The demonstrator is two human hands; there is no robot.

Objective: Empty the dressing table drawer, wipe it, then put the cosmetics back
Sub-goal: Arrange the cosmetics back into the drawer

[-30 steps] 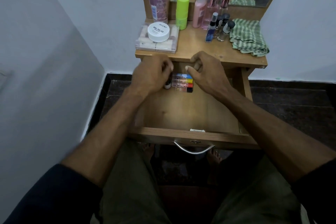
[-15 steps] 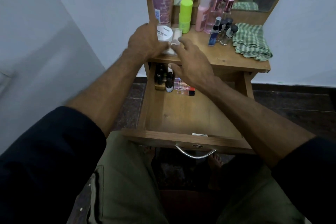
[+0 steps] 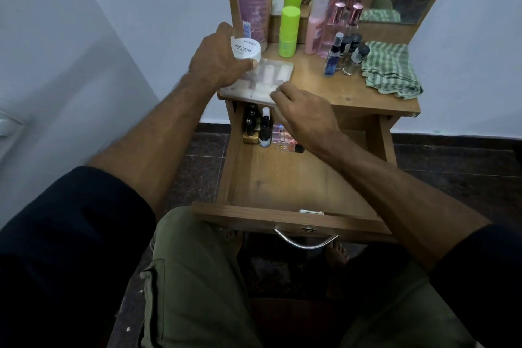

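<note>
A moment ago both our hands were down at the back of the drawer (image 3: 285, 178), by the little bottles (image 3: 258, 126) and the colored tubes (image 3: 284, 137). Now they have come up to the table (image 3: 339, 90). Our left hand (image 3: 219, 61) has its grip closed around the white nail polish jar (image 3: 245, 49) and holds it just above the clear box (image 3: 260, 79). Our right hand (image 3: 303, 113) rests curled on the near corner of that box; we cannot tell if it is really gripping it.

We think the drawer is already wiped and we are putting things back, with the jar and the box next to go in. Most of the tall bottles and the green checked cloth (image 3: 391, 69) are still up on the table, so a lot is left.

The clear box lies flat at the front left of the table, its long side running from near left to far right. The jar's lid faces up, tipped a little toward us.
</note>
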